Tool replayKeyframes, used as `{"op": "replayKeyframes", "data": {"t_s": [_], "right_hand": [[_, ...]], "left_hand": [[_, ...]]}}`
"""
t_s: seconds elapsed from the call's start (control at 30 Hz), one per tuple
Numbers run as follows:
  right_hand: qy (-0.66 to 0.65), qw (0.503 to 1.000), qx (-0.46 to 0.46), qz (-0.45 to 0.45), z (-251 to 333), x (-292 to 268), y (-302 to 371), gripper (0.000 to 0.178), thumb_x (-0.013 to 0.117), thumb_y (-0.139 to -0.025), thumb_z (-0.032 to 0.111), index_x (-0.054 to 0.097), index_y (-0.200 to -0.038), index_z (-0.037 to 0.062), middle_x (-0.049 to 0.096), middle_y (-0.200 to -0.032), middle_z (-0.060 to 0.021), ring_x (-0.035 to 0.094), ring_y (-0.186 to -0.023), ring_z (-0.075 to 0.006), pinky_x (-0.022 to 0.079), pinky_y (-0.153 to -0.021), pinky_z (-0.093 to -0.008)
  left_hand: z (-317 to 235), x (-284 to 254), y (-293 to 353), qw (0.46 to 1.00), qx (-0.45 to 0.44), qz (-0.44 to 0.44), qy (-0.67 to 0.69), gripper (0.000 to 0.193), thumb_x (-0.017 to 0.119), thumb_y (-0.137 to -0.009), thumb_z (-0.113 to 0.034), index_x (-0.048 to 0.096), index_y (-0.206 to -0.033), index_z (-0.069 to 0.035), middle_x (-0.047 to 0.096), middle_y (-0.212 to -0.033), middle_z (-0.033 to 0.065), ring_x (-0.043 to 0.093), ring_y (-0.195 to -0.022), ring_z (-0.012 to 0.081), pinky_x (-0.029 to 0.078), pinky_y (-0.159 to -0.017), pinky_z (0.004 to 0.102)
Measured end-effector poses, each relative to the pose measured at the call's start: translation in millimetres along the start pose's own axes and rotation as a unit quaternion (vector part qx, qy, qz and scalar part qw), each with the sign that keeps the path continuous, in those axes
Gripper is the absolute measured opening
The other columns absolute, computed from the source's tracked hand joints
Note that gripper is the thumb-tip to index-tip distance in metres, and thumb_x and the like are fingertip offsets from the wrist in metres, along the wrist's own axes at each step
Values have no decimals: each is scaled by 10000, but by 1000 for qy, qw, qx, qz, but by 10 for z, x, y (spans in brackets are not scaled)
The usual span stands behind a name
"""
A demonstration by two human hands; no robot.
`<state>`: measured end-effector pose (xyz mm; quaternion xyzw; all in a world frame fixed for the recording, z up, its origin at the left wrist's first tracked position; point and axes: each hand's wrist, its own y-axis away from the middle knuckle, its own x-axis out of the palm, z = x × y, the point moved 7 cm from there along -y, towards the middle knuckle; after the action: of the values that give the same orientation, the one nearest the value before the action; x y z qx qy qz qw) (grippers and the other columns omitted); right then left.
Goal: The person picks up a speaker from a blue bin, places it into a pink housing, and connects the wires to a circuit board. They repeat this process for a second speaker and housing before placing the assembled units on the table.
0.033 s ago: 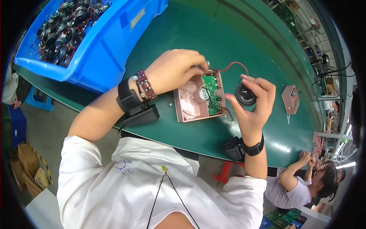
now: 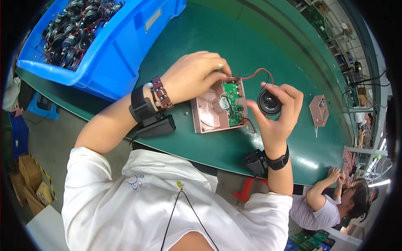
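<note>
Nothing has shifted since the earlier frame: both hands and every part keep their places. Upper left, a blue plastic bin (image 2: 121, 54) stands on the green workbench (image 2: 217, 37); a pale rectangular label (image 2: 152, 19) sits on its near wall, and black round speakers (image 2: 73, 31) with red and black leads fill it. Centre, a pink open housing (image 2: 209, 113) lies flat on the bench with a green circuit board (image 2: 232, 102) seated along its right side. The left hand (image 2: 192, 75) reaches over the housing's upper edge, fingertips pinched together at the top corner of the board where the red wire (image 2: 259, 72) starts. The right hand (image 2: 278, 113) holds a small black speaker (image 2: 269, 103), thumb and fingers clamped around its rim, just right of the housing and raised off the bench; the red wire arcs from board to speaker. A second pink housing (image 2: 319, 110) lies further right, well apart. Each wrist carries a black strap with a black box; the left also wears a beaded bracelet (image 2: 161, 93). Lower right, another person (image 2: 331, 205) works at the bench edge.
</note>
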<state>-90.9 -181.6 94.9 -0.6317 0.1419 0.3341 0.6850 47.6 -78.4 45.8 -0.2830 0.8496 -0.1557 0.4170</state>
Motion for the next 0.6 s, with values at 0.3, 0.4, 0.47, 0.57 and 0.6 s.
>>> {"op": "replayKeyframes", "data": {"t_s": [0.3,0.4,0.47,0.57,0.6], "right_hand": [[102,988,-107,51,276,230,-129,733,816,-616,61,469,-1261,41,563,-1058,-172,573,-912,-293,492,-732,-369],[50,983,-145,98,288,266,-158,678,807,-662,126,475,-1246,41,562,-1084,-166,580,-922,-293,494,-753,-366],[-36,988,-108,104,239,217,-209,657,804,-673,144,479,-1236,42,560,-1087,-161,581,-926,-290,493,-768,-367],[-208,970,-27,124,143,210,-300,619,797,-696,181,489,-1215,44,557,-1092,-152,581,-936,-285,490,-800,-370],[-219,966,-34,130,159,223,-323,618,794,-694,146,486,-1219,42,539,-1105,-159,579,-948,-289,495,-794,-366]], "left_hand": [[-351,72,117,978,-78,-1,192,375,682,-821,-219,513,-1092,-22,626,-939,121,623,-824,229,500,-737,328],[-268,109,149,948,-110,-3,300,471,712,-813,-214,457,-1155,-14,623,-953,114,617,-814,175,501,-728,299],[-247,73,166,922,-115,-22,370,491,735,-800,-189,454,-1161,-11,618,-987,95,603,-817,143,498,-710,277],[-194,8,180,909,-129,-18,395,524,756,-779,-155,447,-1176,-13,585,-1041,74,581,-866,124,484,-728,264],[-180,1,188,911,-142,-3,388,547,767,-764,-133,441,-1188,-16,555,-1078,63,565,-914,121,472,-756,263]]}}
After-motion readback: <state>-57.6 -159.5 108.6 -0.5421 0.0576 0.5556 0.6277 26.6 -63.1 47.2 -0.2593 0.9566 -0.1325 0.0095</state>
